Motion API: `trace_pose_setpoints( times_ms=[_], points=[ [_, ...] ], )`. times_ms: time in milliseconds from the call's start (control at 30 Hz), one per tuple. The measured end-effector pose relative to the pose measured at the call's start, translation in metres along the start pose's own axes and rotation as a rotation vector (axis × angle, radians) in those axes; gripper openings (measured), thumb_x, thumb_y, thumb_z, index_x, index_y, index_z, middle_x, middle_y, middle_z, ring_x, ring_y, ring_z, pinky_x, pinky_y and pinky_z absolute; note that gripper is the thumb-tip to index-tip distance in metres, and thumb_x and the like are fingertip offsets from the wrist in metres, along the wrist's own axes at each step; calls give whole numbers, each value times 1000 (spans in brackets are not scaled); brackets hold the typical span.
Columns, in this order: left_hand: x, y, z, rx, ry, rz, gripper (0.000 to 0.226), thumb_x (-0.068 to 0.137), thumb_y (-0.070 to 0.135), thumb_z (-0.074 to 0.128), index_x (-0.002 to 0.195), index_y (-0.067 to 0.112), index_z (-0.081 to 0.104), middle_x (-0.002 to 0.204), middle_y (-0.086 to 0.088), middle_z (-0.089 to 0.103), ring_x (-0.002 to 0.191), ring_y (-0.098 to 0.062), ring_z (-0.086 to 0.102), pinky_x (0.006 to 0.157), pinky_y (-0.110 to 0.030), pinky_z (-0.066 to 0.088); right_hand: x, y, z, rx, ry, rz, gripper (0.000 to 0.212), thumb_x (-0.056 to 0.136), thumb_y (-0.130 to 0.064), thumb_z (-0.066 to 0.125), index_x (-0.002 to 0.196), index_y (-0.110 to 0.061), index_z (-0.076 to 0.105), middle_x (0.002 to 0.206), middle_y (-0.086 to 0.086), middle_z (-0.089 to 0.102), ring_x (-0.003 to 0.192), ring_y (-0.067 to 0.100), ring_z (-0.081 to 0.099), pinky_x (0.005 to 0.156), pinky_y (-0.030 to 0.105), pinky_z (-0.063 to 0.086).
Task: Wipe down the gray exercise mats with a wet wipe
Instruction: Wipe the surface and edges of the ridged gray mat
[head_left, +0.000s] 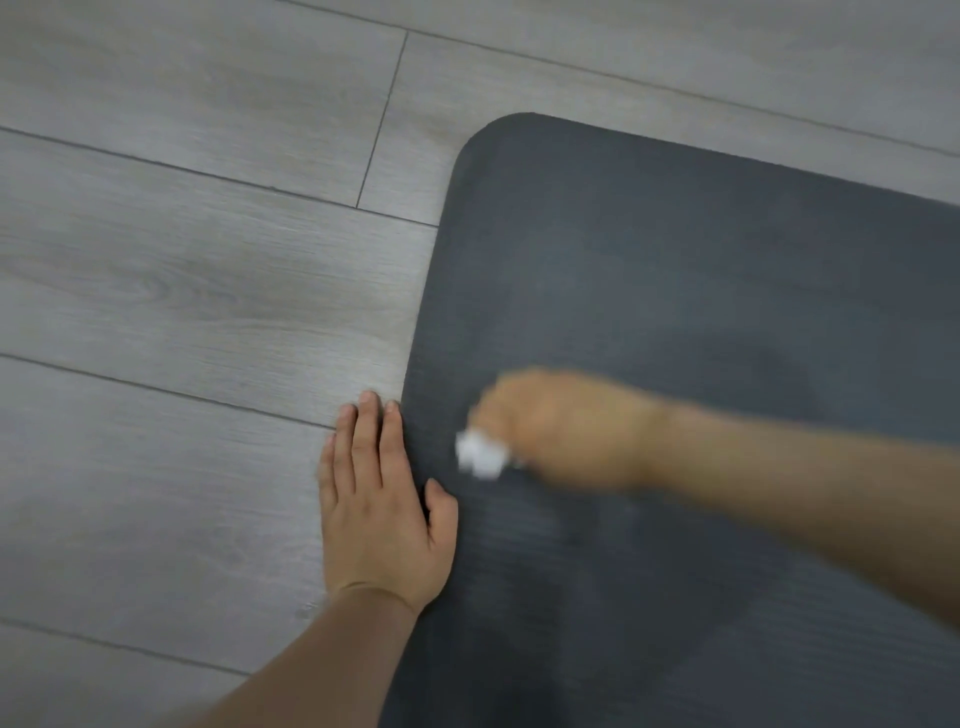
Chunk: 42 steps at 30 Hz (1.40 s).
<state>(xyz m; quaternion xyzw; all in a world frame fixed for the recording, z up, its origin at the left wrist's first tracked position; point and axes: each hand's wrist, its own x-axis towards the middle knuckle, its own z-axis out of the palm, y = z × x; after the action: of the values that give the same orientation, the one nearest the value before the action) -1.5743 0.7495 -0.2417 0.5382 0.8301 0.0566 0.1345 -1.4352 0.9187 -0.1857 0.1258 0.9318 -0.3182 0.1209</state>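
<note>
From the head camera we look down on a dark gray mat (675, 312) lying flat on a floor (182, 286) of pale gray wood-look planks. The mat fills the right and lower part of the view, and we see its rounded corner toward the top, with its left edge running down and slightly leftward to the bottom of the picture. A faint fine grain shows on the mat's surface in the lower part.

Our left hand (382, 514) lies flat, palm down, fingers straight and close together, pointing away from us. It straddles the mat's left edge: the thumb and the inner side of the palm rest on the mat, while the outer fingers lie on the floor just beside it.

Our right hand (561, 431) reaches in from the right, its forearm crossing over the mat. It is heavily blurred, but we can make out that its fingers are curled round a small crumpled white wipe (480, 456), which sticks out at the lower left of the fist. The wipe sits over the mat, near its left edge and just right of our left hand; whether it touches the surface we cannot tell through the blur.
</note>
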Motion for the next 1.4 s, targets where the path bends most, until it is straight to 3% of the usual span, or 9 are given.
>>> trace_pose_setpoints(
  times_ms=[200,467,700,833,967,1067,1233,1333,1400],
  points=[
    [1,1,0,12,-13,-14,75,85,36,34,151,3,27,160,-16,24,150,-30,15,123,-42,7,36,140,-102,-228,588,847,25,89,-10,51,112,-1,53,116,24,57,107,41,53,84,41,41],
    [2,1,0,-6,10,8,75,85,35,35,151,0,28,159,-18,26,150,-32,16,123,-43,7,-48,-15,32,-95,-104,-169,17,92,-20,45,93,-16,61,86,0,62,78,21,59,76,32,48],
    [3,2,1,3,30,0,75,84,35,35,150,0,30,159,-18,27,149,-31,17,123,-45,9,-33,176,-110,-252,554,987,33,91,-15,55,117,4,51,120,32,54,109,46,52,91,46,42],
    [1,-1,2,-18,39,9,75,83,35,36,150,0,31,159,-18,27,149,-32,17,123,-46,10,-41,81,-16,-76,449,507,19,91,-20,51,101,-6,58,101,17,64,95,35,60,82,37,42],
    [3,1,1,-15,40,9,76,83,35,36,149,-1,32,158,-18,28,149,-33,18,121,-48,13,-80,-21,45,134,-146,-84,21,87,-20,47,102,-21,61,96,-5,65,88,12,58,84,24,46],
    [3,0,2,-3,33,8,76,83,36,35,150,-1,31,158,-18,27,149,-32,18,122,-49,13,-52,67,-13,-98,102,39,20,85,-18,63,103,-18,72,106,-3,70,100,7,62,93,19,44],
    [1,1,1,6,26,9,75,84,36,34,150,-1,31,158,-18,27,149,-32,18,121,-51,15,-47,177,-97,-279,548,1138,32,88,-11,58,116,3,51,119,30,55,109,45,53,90,47,44],
    [2,-1,2,5,33,17,75,83,35,35,149,-1,32,158,-18,28,149,-33,19,121,-51,15,-44,125,-46,-177,582,830,24,88,-17,46,104,-1,54,107,25,60,98,42,57,84,42,44],
    [2,-2,3,5,35,18,75,83,35,35,149,-1,32,158,-18,28,149,-33,19,121,-50,15,-66,50,8,-87,353,472,23,89,-26,47,100,-11,61,100,7,66,93,28,62,84,28,42]
  ],
)
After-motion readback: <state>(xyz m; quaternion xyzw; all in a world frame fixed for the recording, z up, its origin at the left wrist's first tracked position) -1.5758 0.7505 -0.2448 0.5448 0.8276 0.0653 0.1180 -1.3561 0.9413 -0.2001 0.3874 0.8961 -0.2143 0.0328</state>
